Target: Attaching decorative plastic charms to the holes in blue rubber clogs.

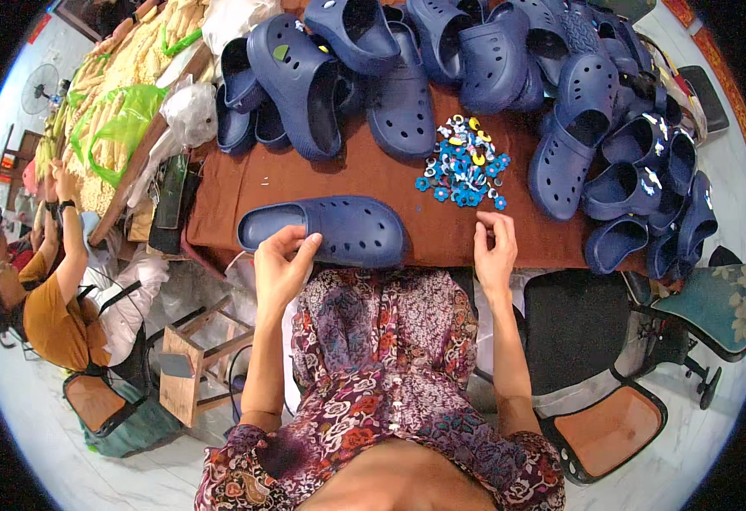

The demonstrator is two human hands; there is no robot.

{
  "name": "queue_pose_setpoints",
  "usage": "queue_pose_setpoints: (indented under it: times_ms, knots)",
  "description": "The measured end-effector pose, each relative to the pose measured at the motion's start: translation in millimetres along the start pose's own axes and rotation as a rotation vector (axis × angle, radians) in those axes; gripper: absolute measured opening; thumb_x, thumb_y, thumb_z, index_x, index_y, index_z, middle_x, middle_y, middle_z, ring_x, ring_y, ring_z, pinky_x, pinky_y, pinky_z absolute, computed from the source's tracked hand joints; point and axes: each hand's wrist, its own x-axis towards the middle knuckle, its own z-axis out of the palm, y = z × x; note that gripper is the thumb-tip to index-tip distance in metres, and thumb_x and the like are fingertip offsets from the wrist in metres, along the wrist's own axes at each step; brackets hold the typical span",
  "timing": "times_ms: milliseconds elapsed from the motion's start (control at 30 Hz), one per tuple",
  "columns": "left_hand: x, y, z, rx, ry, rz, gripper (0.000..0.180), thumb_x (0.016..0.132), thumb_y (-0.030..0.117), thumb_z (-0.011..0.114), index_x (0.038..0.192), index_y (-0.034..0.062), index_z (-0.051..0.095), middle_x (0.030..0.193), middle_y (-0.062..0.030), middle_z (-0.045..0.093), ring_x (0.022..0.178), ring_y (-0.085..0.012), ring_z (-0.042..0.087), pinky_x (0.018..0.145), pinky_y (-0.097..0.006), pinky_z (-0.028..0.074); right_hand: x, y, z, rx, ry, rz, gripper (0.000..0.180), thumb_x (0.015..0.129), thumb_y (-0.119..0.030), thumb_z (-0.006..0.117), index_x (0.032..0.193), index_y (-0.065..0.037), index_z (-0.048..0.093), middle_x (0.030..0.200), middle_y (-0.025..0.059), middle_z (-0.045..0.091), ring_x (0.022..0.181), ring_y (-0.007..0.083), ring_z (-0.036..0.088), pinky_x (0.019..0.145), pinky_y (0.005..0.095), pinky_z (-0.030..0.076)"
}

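Note:
A navy clog (352, 230) lies at the near edge of the brown-covered table, its holed toe to the right. My left hand (284, 266) is closed on the near rim of its opening, thumb and forefinger pinching there. Just below a heap of small shoe charms (467, 166), my right hand (496, 254) hovers over the table's front edge. Its fingers are bent loosely, the thumb a little apart from them, and nothing shows between them. The charms are mostly blue flowers, with white and yellow pieces among them.
Many navy clogs (400, 94) crowd the table's far side; more stand stacked at the right, some bearing white charms (651, 180). A black chair (577, 332) and a wooden stool (187, 375) flank me. At the left, a person in a mustard top (54, 319) sits beside heaped pale produce (109, 136).

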Motion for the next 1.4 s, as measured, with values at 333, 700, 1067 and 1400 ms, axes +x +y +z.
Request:
queue_pose_setpoints:
  times_ms: [333,700,1067,1400]
  knots:
    - [2.3,9.6,-3.2,0.341,0.075,0.122,0.036,0.079,0.03,0.076,0.095,-0.0018,0.071,0.083,-0.0101,0.069,0.072,-0.0109,0.064,0.064,-0.025,0.048,27.7,-4.1,22.6,-0.21,-0.084,-0.05,0.027,0.082,-0.018,0.072,0.104,-0.007,0.063,0.095,0.0104,0.056,0.085,0.0267,0.057,0.077,0.0384,0.047]
    - [46.9,-7.4,-6.4,-0.2,-0.527,-0.186,0.03,0.091,0.03,0.067,0.103,0.0019,0.066,0.09,0.0053,0.063,0.08,-0.0037,0.055,0.075,-0.023,0.045,26.2,-4.7,17.0,-0.193,-0.126,-0.083,0.026,0.081,-0.015,0.072,0.103,-0.005,0.062,0.093,0.0109,0.054,0.084,0.0267,0.057,0.076,0.0378,0.048]
    - [48.7,-2.2,39.7,-1.219,-0.655,-0.672,0.036,0.089,0.018,0.066,0.119,0.0011,0.057,0.117,-0.0121,0.064,0.111,-0.0272,0.06,0.104,-0.041,0.042,24.5,-13.2,18.4,-0.218,-0.183,-0.049,0.032,0.077,-0.022,0.077,0.101,-0.007,0.064,0.094,0.0089,0.057,0.087,0.0279,0.057,0.077,0.0387,0.047]
    - [59.9,-8.0,75.9,-1.526,-0.573,-0.739,0.045,0.081,0.003,0.054,0.125,-0.0052,0.05,0.127,-0.023,0.056,0.114,-0.0384,0.058,0.106,-0.054,0.041,27.1,-10.9,20.5,-0.255,-0.179,-0.15,0.022,0.08,-0.018,0.073,0.095,-0.006,0.064,0.084,0.0085,0.059,0.081,0.026,0.058,0.074,0.0388,0.047]
